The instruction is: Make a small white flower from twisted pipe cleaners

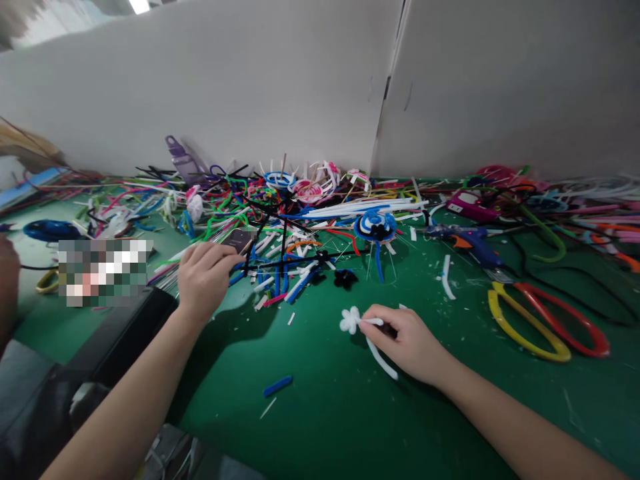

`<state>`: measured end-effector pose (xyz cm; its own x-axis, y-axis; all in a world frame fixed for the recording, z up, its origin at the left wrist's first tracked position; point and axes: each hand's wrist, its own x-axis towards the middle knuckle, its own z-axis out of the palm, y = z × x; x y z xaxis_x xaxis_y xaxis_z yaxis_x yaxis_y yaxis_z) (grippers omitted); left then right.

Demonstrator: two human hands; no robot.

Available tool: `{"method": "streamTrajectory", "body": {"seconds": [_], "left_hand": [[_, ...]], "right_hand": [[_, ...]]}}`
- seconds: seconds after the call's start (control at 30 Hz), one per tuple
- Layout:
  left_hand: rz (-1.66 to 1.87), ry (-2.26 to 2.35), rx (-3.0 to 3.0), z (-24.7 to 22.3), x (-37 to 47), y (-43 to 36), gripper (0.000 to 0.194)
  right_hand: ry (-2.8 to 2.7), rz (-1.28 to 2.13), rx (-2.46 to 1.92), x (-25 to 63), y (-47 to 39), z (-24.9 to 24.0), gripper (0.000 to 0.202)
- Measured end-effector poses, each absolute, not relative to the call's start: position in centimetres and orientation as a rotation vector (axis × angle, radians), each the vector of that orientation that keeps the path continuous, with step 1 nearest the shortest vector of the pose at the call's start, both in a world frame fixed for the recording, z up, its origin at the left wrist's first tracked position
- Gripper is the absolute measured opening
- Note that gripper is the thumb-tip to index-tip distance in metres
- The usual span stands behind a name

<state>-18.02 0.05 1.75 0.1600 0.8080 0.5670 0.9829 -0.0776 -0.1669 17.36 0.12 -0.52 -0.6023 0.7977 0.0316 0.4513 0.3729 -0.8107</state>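
Between thumb and fingers, my right hand (405, 337) pinches a small white fuzzy flower (351, 321) with a white stem (383, 361) trailing below it, just above the green table (320, 427). Farther left, my left hand (206, 272) is closed at the edge of the pile of cut pipe cleaners (300, 283), its fingertips near blue and black pieces. What it holds, if anything, is too small to make out. A black flower (345, 279) lies between the hands, and a blue and white round flower piece (376, 227) stands behind it.
Large scissors (530, 340) with yellow and red handles lie at right, near a blue glue gun (473, 247). Loose pipe cleaners and a purple bottle (183, 160) line the grey partition (225, 87). A blue strip (277, 386) lies in front. Another person's hand (7, 280) shows far left.
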Motion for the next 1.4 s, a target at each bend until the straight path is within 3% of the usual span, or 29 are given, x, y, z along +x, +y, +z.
{"method": "streamTrajectory", "body": {"seconds": [0.47, 1.07, 1.2, 1.4], "left_hand": [[-0.113, -2.017, -1.811, 2.3, -20.2, -1.0, 0.029], [-0.480, -1.822, -1.811, 2.4, -18.5, -1.1, 0.034], [-0.582, -1.597, -2.145, 2.9, -13.7, -1.9, 0.027], [-0.863, -1.390, -2.763, 3.4, -4.9, -3.4, 0.036]], "right_hand": [[-2.214, 1.119, -1.078, 17.4, 0.1, -0.5, 0.029], [-2.217, 1.117, -1.086, 17.3, 0.0, -0.5, 0.030], [-2.236, 1.082, -1.078, 17.3, 0.1, -0.4, 0.029], [-2.236, 1.041, -1.046, 17.3, 0.1, -0.4, 0.026]]}}
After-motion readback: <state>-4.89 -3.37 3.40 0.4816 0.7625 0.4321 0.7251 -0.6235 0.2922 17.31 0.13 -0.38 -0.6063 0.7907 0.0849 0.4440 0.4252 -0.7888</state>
